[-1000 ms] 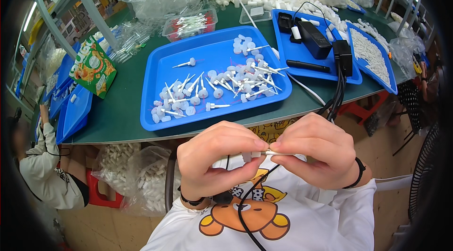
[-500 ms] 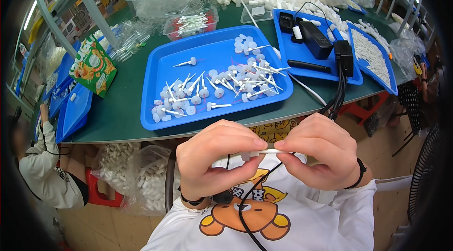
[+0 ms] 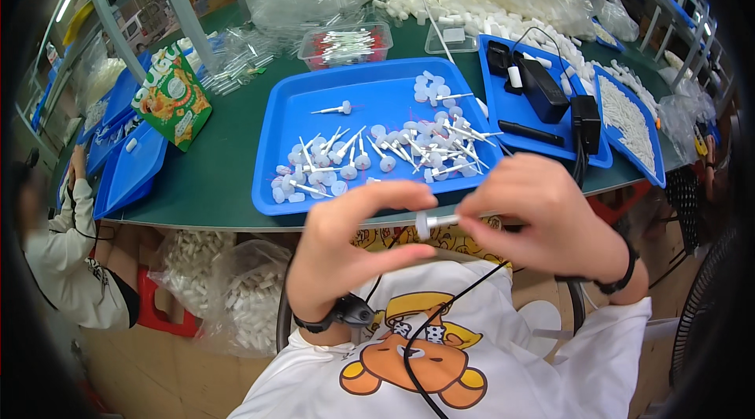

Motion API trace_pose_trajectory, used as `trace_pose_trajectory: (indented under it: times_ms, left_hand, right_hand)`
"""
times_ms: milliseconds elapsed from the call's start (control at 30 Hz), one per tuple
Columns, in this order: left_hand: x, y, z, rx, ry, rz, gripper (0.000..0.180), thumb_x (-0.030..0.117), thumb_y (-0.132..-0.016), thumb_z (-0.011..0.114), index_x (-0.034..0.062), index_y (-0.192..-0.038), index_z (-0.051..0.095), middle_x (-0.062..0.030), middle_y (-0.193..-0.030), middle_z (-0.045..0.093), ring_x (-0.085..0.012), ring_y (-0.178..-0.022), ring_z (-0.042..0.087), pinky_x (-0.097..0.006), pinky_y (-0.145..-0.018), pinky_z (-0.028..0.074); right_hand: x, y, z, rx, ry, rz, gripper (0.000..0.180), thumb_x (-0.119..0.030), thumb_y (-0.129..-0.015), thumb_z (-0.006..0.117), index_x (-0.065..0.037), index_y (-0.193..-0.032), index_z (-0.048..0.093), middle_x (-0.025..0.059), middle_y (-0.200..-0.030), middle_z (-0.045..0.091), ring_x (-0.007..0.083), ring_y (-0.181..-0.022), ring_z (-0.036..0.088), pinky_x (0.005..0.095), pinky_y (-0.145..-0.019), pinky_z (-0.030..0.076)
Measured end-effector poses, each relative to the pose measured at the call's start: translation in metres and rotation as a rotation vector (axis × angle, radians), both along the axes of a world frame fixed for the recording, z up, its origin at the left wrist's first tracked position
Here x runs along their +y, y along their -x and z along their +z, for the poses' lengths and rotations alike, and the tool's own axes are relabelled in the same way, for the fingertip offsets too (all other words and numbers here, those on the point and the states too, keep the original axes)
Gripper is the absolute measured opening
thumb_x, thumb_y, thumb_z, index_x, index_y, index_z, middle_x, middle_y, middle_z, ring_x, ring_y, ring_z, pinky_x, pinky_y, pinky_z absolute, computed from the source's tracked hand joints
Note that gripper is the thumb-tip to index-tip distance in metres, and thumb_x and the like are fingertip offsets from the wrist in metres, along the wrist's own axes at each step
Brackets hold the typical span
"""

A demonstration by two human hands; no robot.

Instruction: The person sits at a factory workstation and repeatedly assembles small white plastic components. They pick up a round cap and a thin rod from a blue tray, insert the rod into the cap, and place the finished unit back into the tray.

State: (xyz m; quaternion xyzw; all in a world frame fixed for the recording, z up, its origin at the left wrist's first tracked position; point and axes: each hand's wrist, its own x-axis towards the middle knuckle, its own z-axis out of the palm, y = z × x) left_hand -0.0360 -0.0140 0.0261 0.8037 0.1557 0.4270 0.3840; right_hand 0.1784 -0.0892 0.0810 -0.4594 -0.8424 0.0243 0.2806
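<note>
My right hand (image 3: pixel 525 210) pinches the thin white stem of a small plastic part with a round translucent cap (image 3: pixel 425 225), held in front of my chest at the table's near edge. The cap points left, between the thumb and fingers of my left hand (image 3: pixel 354 234). Those fingers are spread apart, and I see a gap between them and the cap. Just beyond my hands lies a large blue tray (image 3: pixel 346 96) with many similar capped, stemmed parts (image 3: pixel 429 143) heaped toward its right and front. One such part (image 3: pixel 334 108) lies by itself at the upper left.
Right of the tray, another blue tray (image 3: pixel 503 116) holds black adapters and a black rod. A third blue tray (image 3: pixel 629 124) carries thin white sticks. Behind stand a clear box of white sticks (image 3: pixel 346 45) and piled white cylinders (image 3: pixel 503 18). A green snack bag (image 3: pixel 174 100) is at left; a co-worker (image 3: pixel 75 254) sits beyond.
My left hand has let go of the part and opened. My right hand has moved slightly up and keeps the stem. The view has shifted, so the table appears further right.
</note>
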Motion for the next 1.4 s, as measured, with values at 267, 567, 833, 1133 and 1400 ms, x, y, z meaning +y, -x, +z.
trace_pose_trajectory:
  times_ms: [267,567,833,1133,1400]
  left_hand:
    - [0.048,0.064,-0.011,0.183,-0.124,0.771,0.029,0.0,-0.075,0.068,0.0015,-0.104,0.063,-0.0101,-0.097,0.068,-0.0229,-0.093,0.064,-0.033,-0.088,0.046]
    - [0.082,0.08,-0.036,0.357,-0.164,1.021,0.013,0.01,-0.079,0.066,0.0098,-0.092,0.068,-0.0129,-0.129,0.049,-0.0336,-0.123,0.04,-0.043,-0.102,0.034]
    - [0.105,0.07,-0.039,0.5,-0.192,0.983,0.018,0.02,-0.077,0.073,0.0171,-0.094,0.073,-0.0143,-0.137,0.043,-0.0363,-0.129,0.03,-0.047,-0.106,0.027]
    - [0.111,0.07,-0.04,0.574,-0.067,0.781,0.017,0.018,-0.075,0.075,0.0185,-0.092,0.072,-0.0145,-0.138,0.041,-0.0378,-0.131,0.026,-0.048,-0.106,0.024]
    - [0.109,0.072,-0.039,0.503,-0.143,0.776,0.016,0.017,-0.077,0.071,0.0123,-0.091,0.063,-0.0078,-0.127,0.05,-0.0309,-0.121,0.037,-0.045,-0.101,0.029]
  right_hand:
    - [0.13,-0.027,-0.001,-0.001,0.273,-0.134,0.018,-0.013,-0.076,0.066,0.002,-0.083,0.07,0.0135,-0.073,0.069,0.0241,-0.067,0.067,0.0318,-0.064,0.052]
    - [0.206,-0.049,-0.028,-0.29,0.491,-0.311,0.031,-0.029,-0.077,0.069,0.0,-0.086,0.071,0.0151,-0.083,0.07,0.0275,-0.079,0.067,0.0346,-0.072,0.053]
    - [0.219,-0.034,-0.006,-0.37,0.37,-0.322,0.029,-0.027,-0.073,0.068,0.0,-0.084,0.069,0.0178,-0.083,0.068,0.0306,-0.08,0.067,0.0378,-0.073,0.053]
    - [0.276,-0.018,-0.008,-0.411,0.139,-0.353,0.021,-0.021,-0.073,0.064,-0.003,-0.083,0.07,0.0158,-0.08,0.069,0.0307,-0.077,0.067,0.0391,-0.07,0.053]
    - [0.33,0.013,-0.022,-0.315,0.028,-0.275,0.015,-0.01,-0.074,0.061,-0.006,-0.085,0.07,0.0156,-0.086,0.068,0.0316,-0.086,0.066,0.0406,-0.074,0.052]
